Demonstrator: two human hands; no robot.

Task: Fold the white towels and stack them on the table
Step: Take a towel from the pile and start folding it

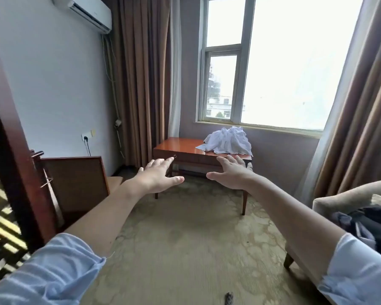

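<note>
Towels point(227, 140): one crumpled white heap on the counter's point(176, 145) right end, under the window; none folded, no stack. Left hand point(157, 178), right hand point(232, 176): spread, empty, held out well short of the heap. Task judged unstarted; all folding remains.

Soft daylight enters through the window point(295, 62), whose panes are blown out to near white, and lights the room evenly with faint shadows. The table point(178, 145) carries a glossy sheen, and the wide lens bends the curtain point(365, 117) and door frame point(13, 150) at the edges.
</note>
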